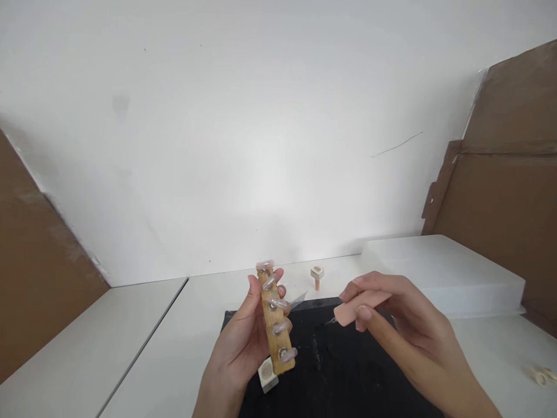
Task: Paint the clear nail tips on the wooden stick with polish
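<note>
My left hand (pixel 237 342) is closed around a narrow wooden strip (pixel 273 319), holding it nearly upright above a black mat. Several glossy, translucent pinkish false nails (pixel 278 304) sit crosswise along the strip on small round metal mounts. My right hand (pixel 409 325) pinches a small brush with a pale pink cap-like handle (pixel 352 309). Its thin tip points left toward the strip, apart from the nails. A small whitish square block (pixel 267 374) with a round mark on top sits by the strip's lower end, partly hidden.
The black mat (pixel 348 366) lies on a white table (pixel 152 348). Behind it stands a white block on a pink stem (pixel 317 276). A large translucent white box (pixel 444 267) is at right, with beige rings (pixel 539 374) nearby. Brown panels flank the white wall.
</note>
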### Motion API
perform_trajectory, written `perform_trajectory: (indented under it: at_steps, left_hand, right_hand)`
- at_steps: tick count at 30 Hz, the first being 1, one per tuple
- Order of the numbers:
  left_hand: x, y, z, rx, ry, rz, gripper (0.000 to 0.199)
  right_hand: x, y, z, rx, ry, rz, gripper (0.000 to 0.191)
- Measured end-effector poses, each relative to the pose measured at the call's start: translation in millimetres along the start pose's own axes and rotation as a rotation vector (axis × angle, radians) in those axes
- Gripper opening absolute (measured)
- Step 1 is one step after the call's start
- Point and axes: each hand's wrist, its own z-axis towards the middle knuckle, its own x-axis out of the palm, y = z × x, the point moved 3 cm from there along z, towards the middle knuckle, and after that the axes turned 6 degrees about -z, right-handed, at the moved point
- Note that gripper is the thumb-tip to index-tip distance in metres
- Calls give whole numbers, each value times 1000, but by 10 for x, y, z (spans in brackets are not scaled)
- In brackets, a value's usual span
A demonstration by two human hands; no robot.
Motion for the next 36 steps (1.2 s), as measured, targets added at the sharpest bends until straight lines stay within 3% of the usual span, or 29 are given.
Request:
perform_trajectory:
  at_steps: [6, 11, 14, 17, 22, 26, 30, 36]
  left_hand:
    - [2, 1, -13, -9, 38, 19, 37]
    - [22, 46, -43, -3, -21, 125, 35]
    - [61, 171, -34, 30, 18, 179, 33]
    - [22, 432, -11, 3, 13, 225, 36]
    - [-357, 989, 10, -70, -61, 348, 29]
    - [-818, 1298, -32, -71, -136, 453, 43]
    - [-1155, 1400, -131, -11, -162, 576, 51]
    - [-1404, 1416, -274, 99, -158, 755, 65]
  right_hand:
    - [7, 16, -22, -3, 6, 7, 25]
    - [-33, 75, -65, 1, -17, 33, 31]
    - [-122, 134, -92, -14, -47, 40, 32]
    - [-258, 182, -129, -31, -79, 27, 35]
    - [-443, 232, -188, -53, -123, 36, 38]
    - [-468, 292, -265, -86, -113, 49, 40]
    - [-422, 353, -340, -77, -84, 65, 39]
    - [-177, 208, -334, 132, 43, 179, 24]
